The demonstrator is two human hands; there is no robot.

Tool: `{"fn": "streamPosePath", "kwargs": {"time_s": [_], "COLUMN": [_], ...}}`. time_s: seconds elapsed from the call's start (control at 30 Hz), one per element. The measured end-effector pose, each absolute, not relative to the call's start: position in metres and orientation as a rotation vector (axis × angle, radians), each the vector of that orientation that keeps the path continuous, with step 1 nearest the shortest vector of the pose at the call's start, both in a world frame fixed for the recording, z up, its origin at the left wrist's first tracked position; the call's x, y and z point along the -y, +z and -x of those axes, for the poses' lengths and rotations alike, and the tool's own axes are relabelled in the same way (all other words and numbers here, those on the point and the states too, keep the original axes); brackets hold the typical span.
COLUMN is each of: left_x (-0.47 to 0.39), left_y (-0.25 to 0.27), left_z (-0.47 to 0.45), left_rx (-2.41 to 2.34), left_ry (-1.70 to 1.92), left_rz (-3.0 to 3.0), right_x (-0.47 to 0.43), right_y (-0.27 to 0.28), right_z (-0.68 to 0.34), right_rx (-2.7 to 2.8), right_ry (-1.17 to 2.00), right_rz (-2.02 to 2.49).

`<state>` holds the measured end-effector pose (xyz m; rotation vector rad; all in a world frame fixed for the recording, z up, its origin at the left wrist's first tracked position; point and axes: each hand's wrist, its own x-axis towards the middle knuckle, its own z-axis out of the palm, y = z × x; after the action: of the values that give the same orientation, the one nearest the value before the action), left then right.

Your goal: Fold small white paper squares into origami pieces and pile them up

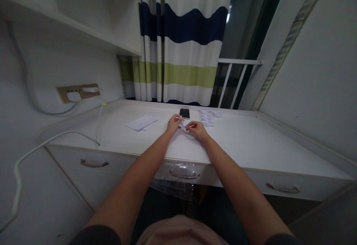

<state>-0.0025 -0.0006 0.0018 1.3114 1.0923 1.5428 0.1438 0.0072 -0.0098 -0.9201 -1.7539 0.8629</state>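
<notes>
Between my hands is a small piece of folded white paper point(182, 123), held just above the desk. My left hand point(174, 123) pinches it from the left with thumb and fingers. From the right, my right hand point(196, 129) has its fingertips closed at the paper's edge. Just behind lies a black phone point(184, 113), flat on the desk. To the right of it sit several small folded paper pieces point(206, 118) in a cluster. A stack of flat white paper sheets point(141, 122) rests to the left of my hands.
The white desk point(251, 141) has a raised rim at its back and drawers with handles point(95, 163) along its front. A white cable point(69, 132) crosses its left end, near a wall socket point(78, 92). A striped curtain point(189, 51) hangs behind; a shelf point(83, 40) juts out upper left.
</notes>
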Motion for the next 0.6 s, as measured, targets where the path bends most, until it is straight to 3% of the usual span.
{"fn": "streamPosePath", "kwargs": {"time_s": [0.6], "left_x": [0.0051], "left_y": [0.0057], "left_z": [-0.0011], "left_rx": [-0.959], "left_ry": [1.451], "left_rz": [-1.120], "right_x": [-0.0031], "right_y": [-0.0065], "right_z": [-0.1436], "right_rx": [1.744], "right_ry": [0.781], "right_rz": [0.909]}}
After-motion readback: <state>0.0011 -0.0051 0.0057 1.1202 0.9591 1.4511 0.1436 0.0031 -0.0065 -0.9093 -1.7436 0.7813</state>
